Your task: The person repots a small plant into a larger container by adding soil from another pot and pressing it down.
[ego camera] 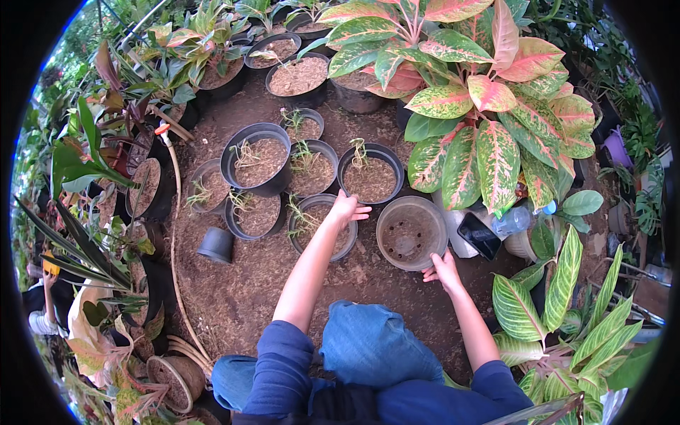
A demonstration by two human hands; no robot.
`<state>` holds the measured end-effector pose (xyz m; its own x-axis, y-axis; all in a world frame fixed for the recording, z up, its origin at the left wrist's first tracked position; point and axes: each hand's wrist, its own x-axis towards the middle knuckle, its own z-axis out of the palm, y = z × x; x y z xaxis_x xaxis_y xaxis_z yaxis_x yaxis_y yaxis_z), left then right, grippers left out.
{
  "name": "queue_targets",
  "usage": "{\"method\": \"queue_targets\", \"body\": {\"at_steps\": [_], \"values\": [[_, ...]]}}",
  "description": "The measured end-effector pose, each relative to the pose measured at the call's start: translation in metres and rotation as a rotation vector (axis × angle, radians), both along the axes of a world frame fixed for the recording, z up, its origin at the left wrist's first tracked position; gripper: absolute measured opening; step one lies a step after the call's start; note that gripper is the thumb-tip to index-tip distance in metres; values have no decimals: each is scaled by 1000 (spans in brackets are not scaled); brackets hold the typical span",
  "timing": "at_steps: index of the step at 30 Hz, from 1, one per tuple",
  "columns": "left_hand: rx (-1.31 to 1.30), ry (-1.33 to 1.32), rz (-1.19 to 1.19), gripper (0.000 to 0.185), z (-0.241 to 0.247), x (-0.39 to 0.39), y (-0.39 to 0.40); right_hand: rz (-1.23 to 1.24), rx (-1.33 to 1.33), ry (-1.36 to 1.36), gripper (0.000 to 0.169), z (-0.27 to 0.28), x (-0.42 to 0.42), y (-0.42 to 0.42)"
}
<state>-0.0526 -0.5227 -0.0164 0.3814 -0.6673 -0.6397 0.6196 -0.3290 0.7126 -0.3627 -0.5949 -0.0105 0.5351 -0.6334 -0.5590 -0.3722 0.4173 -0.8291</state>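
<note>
My left hand (348,208) is at the near rim of a black plastic pot (370,178) that holds soil and a small drooping seedling. Its thumb is at the rim and the other fingers are spread. My right hand (443,268) pinches the near right rim of an empty grey plastic pot (410,234) with holes in its base. Several potted seedlings stand left of these, among them a pot (256,159) raised above its neighbours and one (324,226) under my left forearm. A small grey pot (216,245) lies tipped on the ground.
A black phone (478,236) and a clear plastic bottle (512,221) lie right of the empty pot. A large red-green aglaonema (489,95) overhangs the back right. A hose (176,228) runs along the left. Another person's hand (50,279) with a yellow object shows at far left.
</note>
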Motion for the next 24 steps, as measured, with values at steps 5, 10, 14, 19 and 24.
{"method": "queue_targets", "body": {"at_steps": [5,10,14,19,24], "values": [[94,-236,-182,51,40,-8,22,-69,-79,23,39,3,-9,5],[5,-439,-414,52,45,8,87,-156,-43,-39,28,27,-19,7],[108,-562,-611,50,70,27,144,-93,-133,-148,26,88,-8,15],[103,-713,-594,47,112,44,222,167,-240,-222,38,146,50,41],[37,-409,-17,44,106,60,323,554,-226,-265,51,153,146,108]]}}
